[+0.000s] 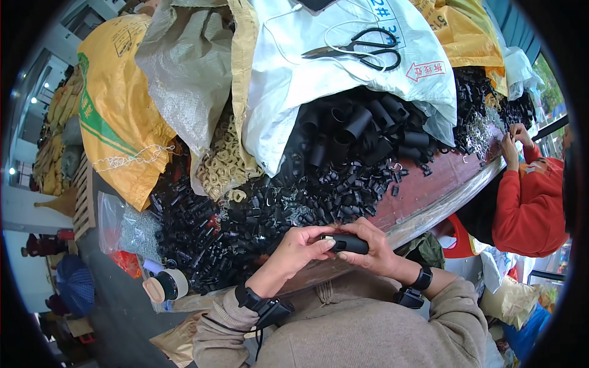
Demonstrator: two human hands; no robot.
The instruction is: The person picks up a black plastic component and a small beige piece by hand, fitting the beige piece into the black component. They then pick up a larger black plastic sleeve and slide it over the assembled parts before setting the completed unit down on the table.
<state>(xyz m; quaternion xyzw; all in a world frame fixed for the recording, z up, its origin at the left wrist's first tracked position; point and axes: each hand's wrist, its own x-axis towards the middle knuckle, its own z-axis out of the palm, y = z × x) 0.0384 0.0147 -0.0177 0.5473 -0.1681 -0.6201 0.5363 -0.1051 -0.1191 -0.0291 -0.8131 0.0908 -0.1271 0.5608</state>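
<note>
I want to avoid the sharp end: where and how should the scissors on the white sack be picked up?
Probably best by the black handle loops of the scissors, coming from the right: the loops spread at that end, while the blades point left. A white cord lies across them, so it may need easing aside first.

The black cylinder (352, 245) looks like smooth plastic with a soft sheen. The white sack (276, 80) seems wrinkled plastic, the scissor blades (323, 53) metal, the sweater (374, 325) matt knitted cloth.
</note>
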